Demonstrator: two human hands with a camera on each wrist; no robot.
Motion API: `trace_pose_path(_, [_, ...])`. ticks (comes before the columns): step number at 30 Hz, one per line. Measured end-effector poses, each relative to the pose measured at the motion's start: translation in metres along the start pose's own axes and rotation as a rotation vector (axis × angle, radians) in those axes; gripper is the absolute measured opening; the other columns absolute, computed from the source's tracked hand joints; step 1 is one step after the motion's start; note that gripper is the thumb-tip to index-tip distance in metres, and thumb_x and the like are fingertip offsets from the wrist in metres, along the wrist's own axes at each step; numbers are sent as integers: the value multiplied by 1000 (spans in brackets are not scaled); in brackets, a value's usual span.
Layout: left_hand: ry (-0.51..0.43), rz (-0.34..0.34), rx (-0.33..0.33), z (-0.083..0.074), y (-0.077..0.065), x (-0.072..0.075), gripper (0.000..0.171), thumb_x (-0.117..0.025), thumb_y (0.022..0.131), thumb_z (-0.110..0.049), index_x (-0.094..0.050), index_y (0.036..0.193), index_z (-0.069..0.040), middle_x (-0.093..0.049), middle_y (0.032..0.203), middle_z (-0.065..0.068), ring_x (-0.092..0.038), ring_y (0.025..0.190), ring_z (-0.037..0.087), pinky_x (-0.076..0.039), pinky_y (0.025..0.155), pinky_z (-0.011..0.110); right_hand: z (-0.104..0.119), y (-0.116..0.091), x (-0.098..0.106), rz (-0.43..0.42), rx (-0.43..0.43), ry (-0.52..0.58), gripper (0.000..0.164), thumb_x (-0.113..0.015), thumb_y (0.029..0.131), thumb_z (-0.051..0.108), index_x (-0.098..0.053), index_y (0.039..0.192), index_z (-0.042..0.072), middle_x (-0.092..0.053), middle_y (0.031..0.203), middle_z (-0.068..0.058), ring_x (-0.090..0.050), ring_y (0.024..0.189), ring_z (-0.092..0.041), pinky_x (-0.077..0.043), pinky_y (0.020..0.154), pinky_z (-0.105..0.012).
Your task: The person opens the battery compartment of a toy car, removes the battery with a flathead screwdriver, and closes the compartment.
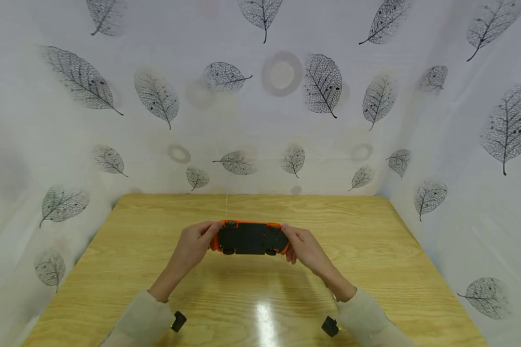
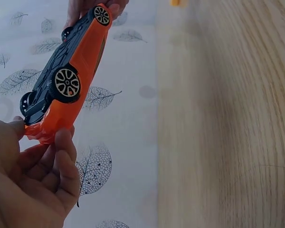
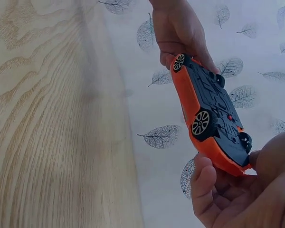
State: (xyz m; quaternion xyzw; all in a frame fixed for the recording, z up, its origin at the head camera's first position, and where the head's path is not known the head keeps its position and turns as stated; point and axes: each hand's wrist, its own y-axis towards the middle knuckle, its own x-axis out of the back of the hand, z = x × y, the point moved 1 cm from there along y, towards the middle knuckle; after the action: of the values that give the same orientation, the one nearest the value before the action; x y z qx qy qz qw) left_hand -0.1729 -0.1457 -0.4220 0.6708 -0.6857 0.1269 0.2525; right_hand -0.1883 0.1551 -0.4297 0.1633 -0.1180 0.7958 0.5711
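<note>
An orange toy car (image 1: pixel 250 237) with a black underside is held above the wooden table (image 1: pixel 260 289), its underside turned toward me. My left hand (image 1: pixel 195 243) grips one end of it, fingers curled round the bumper. My right hand (image 1: pixel 301 246) grips the other end. The left wrist view shows the car (image 2: pixel 69 78) from the side with silver-spoked wheels, my left fingers (image 2: pixel 61 156) pinching its near end. Seen from the right wrist, the car (image 3: pixel 206 116) runs between my right fingers (image 3: pixel 204 185) and the far left hand (image 3: pixel 180 28).
The table is bounded on three sides by a white cloth backdrop (image 1: pixel 260 120) printed with grey leaves. Two small black wrist-camera mounts (image 1: pixel 179 321) (image 1: pixel 330 326) show near my sleeves. A bright glare patch lies on the near table surface.
</note>
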Motion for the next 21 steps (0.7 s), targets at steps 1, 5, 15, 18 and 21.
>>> trace_pose_path(1, [7,0,3,0,0,0,42,-52,108,-44,-75,99,-11,-61,70,2,-50,60,19,-43,55,29,0,0,0,-1,4,-6,59,-38,112,47,-74,97,2,-61,59,-8,-57,49,-22,-57,51,-46])
trace_pose_path(5, [30,1,5,-1,0,0,44,-51,108,-46,-77,103,-11,-56,68,3,-45,59,19,-40,55,30,0,-1,0,-10,9,-13,61,-38,112,47,-72,91,2,-61,59,-8,-57,49,-22,-56,51,-48])
trace_pose_path(15, [-47,6,24,-2,1,-1,43,-54,108,-43,-77,116,-7,-70,81,3,-66,70,20,-56,62,33,0,1,-1,-51,6,42,55,-43,112,43,-76,111,-1,-70,75,-10,-68,63,-34,-61,68,-51])
trace_pose_path(18, [-78,1,20,-2,0,-2,39,-56,108,-39,-74,122,-7,-72,89,6,-66,69,18,-58,62,35,-1,0,-1,-51,18,81,46,-45,112,36,-72,123,-1,-71,85,-11,-69,65,-29,-59,74,-61])
trace_pose_path(21, [-86,2,4,-1,0,-3,37,-57,108,-35,-71,130,-8,-73,97,10,-66,69,18,-58,60,33,-2,-1,-2,-39,33,91,39,-47,112,27,-65,135,1,-70,95,-12,-69,68,-27,-57,76,-63])
